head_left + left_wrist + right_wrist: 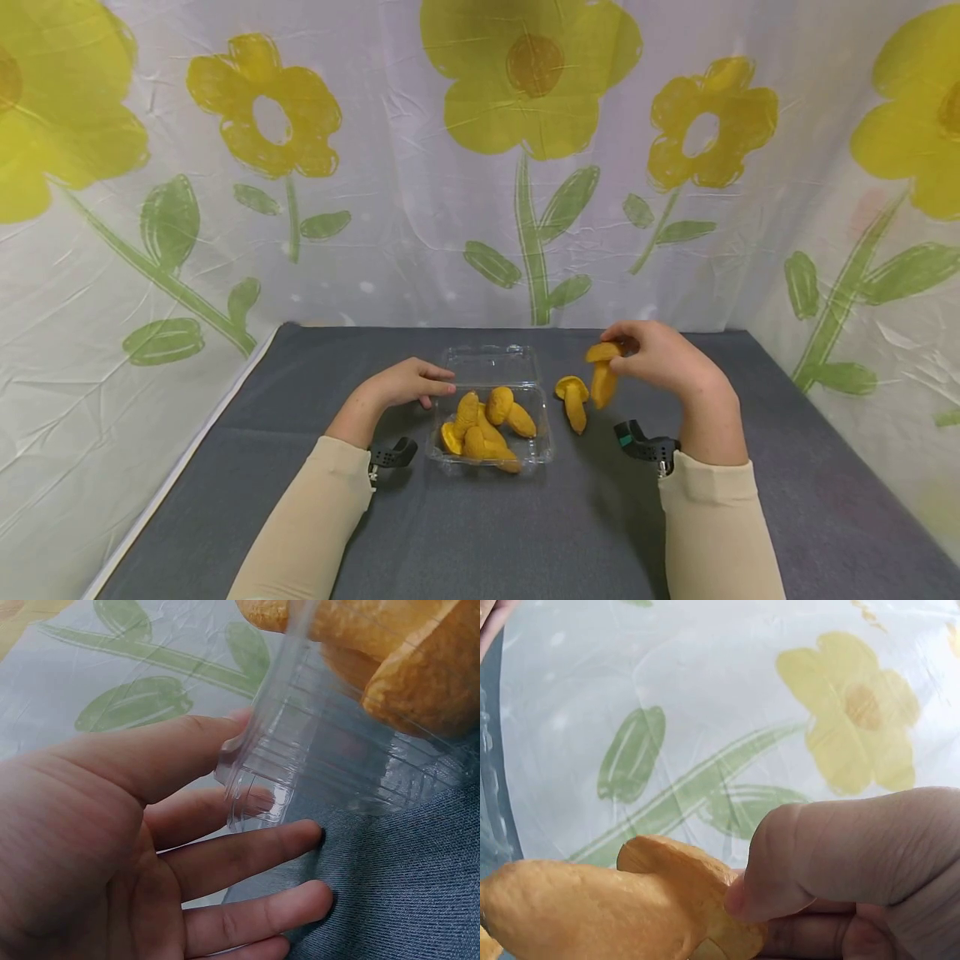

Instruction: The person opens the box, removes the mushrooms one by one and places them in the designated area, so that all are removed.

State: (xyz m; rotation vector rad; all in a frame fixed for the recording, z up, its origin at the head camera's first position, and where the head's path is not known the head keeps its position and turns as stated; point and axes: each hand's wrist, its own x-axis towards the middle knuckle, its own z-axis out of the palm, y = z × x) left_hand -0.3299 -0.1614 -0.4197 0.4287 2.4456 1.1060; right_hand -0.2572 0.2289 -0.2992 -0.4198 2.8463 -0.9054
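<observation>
My right hand pinches a yellow-orange toy mushroom by its cap, the stem pointing down, to the right of a clear plastic box. In the right wrist view, the thumb presses the edge of the mushroom's cap. Just left of it, a second mushroom lies on the table. Several more mushrooms lie piled in the box, whose lid is folded back. At the box's left side, my left hand pinches the rim between thumb and index finger, its other fingers extended.
A dark grey cloth covers the table. Behind and beside it hangs a white curtain printed with yellow flowers. Each wrist carries a black camera mount, the left one close beside the box.
</observation>
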